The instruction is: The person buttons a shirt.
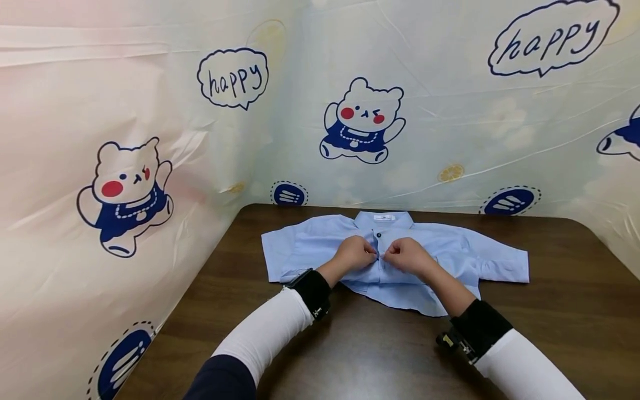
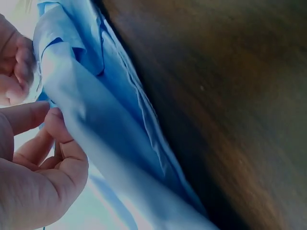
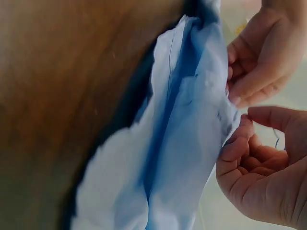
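A light blue short-sleeved shirt (image 1: 320, 233) lies spread on the table, its collar (image 1: 395, 221) toward the far side. A dark button (image 1: 379, 235) shows below the collar, on the front placket. My left hand (image 1: 356, 253) pinches the placket from the left, thumb and fingertips together at the cloth. From the other side my right hand (image 1: 407, 255) pinches the shirt's front edge, close to the left fingertips. In the right wrist view, the cloth (image 3: 192, 115) is lifted into a fold between both hands. Whatever lies between the fingertips is hidden.
The brown wooden table (image 1: 340, 350) extends around the shirt. Behind and to the left hangs a pale curtain (image 1: 300, 128) printed with bears and lettering. Each wrist carries a black strap (image 1: 312, 293) with a small device.
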The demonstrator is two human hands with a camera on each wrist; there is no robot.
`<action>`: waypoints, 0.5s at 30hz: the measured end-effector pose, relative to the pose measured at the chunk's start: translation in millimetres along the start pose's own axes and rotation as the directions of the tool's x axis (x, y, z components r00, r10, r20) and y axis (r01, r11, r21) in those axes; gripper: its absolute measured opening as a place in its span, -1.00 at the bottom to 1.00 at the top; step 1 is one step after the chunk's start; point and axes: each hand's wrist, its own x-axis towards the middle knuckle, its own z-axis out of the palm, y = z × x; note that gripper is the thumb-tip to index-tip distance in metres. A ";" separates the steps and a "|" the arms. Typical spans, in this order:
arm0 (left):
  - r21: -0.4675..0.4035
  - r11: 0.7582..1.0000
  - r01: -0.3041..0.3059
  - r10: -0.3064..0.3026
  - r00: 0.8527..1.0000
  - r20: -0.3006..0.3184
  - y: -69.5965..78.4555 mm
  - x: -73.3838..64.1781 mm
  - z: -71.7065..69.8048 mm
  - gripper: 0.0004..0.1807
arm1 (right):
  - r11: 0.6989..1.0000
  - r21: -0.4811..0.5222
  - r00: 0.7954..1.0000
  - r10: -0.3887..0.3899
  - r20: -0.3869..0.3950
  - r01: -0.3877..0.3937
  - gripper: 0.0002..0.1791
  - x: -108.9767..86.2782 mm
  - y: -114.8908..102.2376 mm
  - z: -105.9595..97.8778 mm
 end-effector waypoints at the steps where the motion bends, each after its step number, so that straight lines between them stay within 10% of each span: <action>1: 0.012 1.000 -0.012 0.012 1.000 0.003 0.4 0.0 1.9 -0.86 | 0.999 -0.037 1.000 -0.030 0.005 0.030 -0.78 -3.0 -0.2 1.5; 6: 0.039 0.998 -0.058 0.057 0.998 0.011 2.2 -2.3 8.0 -0.91 | 0.961 -0.242 0.991 -0.136 0.008 0.133 -0.64 -15.7 -2.2 10.1; 15: -0.115 0.993 -0.033 0.027 0.999 -0.047 -4.2 -10.9 13.1 -0.90 | 0.893 -0.450 0.995 -0.056 -0.081 0.013 -0.54 -20.0 -9.6 24.3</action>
